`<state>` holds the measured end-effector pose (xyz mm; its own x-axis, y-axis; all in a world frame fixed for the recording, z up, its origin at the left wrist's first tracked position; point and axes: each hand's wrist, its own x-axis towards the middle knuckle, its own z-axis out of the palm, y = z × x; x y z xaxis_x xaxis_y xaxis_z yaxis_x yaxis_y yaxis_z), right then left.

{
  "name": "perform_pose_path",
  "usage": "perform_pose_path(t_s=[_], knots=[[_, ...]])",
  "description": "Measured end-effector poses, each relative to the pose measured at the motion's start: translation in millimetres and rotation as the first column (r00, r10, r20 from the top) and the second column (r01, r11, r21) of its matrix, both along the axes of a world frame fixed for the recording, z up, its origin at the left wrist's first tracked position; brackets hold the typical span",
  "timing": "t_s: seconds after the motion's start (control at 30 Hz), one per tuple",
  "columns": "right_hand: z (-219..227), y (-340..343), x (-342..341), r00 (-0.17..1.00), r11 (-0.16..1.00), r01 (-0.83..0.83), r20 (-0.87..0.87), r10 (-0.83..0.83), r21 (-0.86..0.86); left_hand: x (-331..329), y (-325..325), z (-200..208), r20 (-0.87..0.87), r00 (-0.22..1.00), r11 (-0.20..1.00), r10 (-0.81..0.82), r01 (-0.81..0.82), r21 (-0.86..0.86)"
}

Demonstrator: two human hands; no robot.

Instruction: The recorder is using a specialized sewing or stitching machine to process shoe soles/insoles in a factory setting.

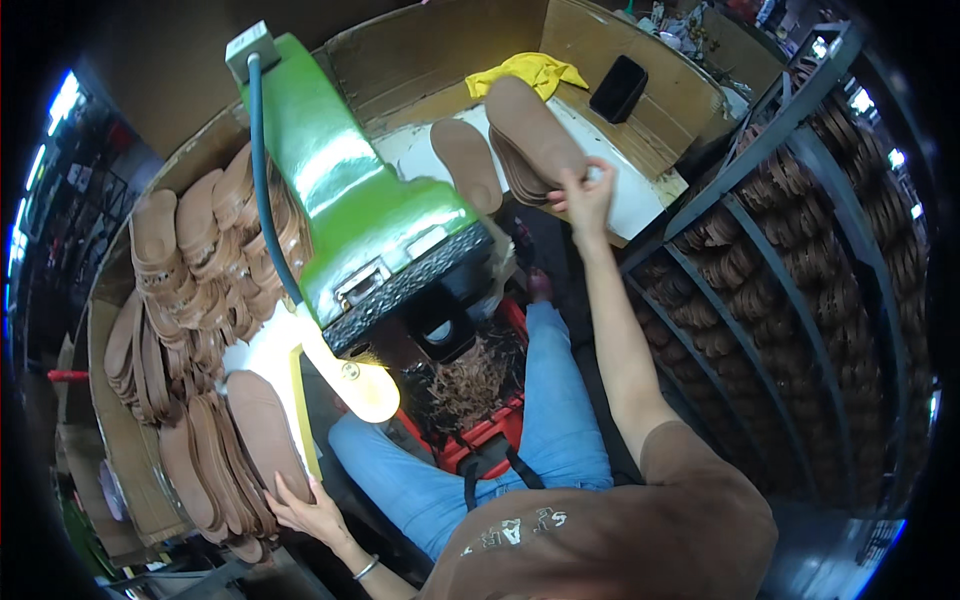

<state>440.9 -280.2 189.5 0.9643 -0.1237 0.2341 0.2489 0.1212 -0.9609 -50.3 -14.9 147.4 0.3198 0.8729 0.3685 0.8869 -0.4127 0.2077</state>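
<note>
My left hand [312,512] is closed on the heel end of a brown shoe sole [262,425], with fingers over its face and thumb at its edge. That sole leans beside a row of similar brown soles [200,465] at the left. At the upper right, my right hand [588,195] pinches the near end of another brown sole [530,120]. This one lies over a small stack of soles [512,165] on a white board, and a single sole [465,160] rests just left of the stack.
A green machine [340,180] with a blue hose [260,150] stands between my hands. Below it, a red bin [515,425] holds brown shavings. Strapped soles pile up at left [200,240]. A yellow cloth [530,75] and black tray [620,88] lie behind; a loaded metal rack [760,250] stands right.
</note>
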Motion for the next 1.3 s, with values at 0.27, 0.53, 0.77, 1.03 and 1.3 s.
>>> perform_pose_path(t_s=[0.27, 0.53, 0.77, 1.03, 1.3], knots=[[-60.5, 15.5, -78.4, 0.952, 0.888, -0.298, -0.180, 0.248, -0.350, 3.3, -17.7, 68.2, 0.478, 0.848, 0.965, -0.227, 0.261, -0.004], [-80.1, -38.4, -244.2, 0.467, 0.673, -0.641, -0.509, 0.723, 0.367, 99.7, -64.0, 54.2, 0.911, 0.302, 0.159, -0.281, 0.951, -0.267], [-79.5, -107.3, -264.1, 0.271, 0.691, -0.591, -0.705, 0.655, 0.415, 159.0, -129.8, -5.6, 0.780, 0.470, -0.047, 0.413, 0.866, -0.497], [-40.7, -32.0, -72.4, 0.988, 0.847, -0.020, 0.119, 0.098, -0.531, 156.5, -107.4, -19.9, 0.660, 0.165, 0.128, 0.733, 0.919, -0.373], [-66.7, -1.3, 18.4, 0.916, 0.586, 0.365, 0.393, -0.084, -0.724, 129.6, -112.1, -28.7, 0.470, 0.171, 0.017, 0.866, 0.929, -0.369]])
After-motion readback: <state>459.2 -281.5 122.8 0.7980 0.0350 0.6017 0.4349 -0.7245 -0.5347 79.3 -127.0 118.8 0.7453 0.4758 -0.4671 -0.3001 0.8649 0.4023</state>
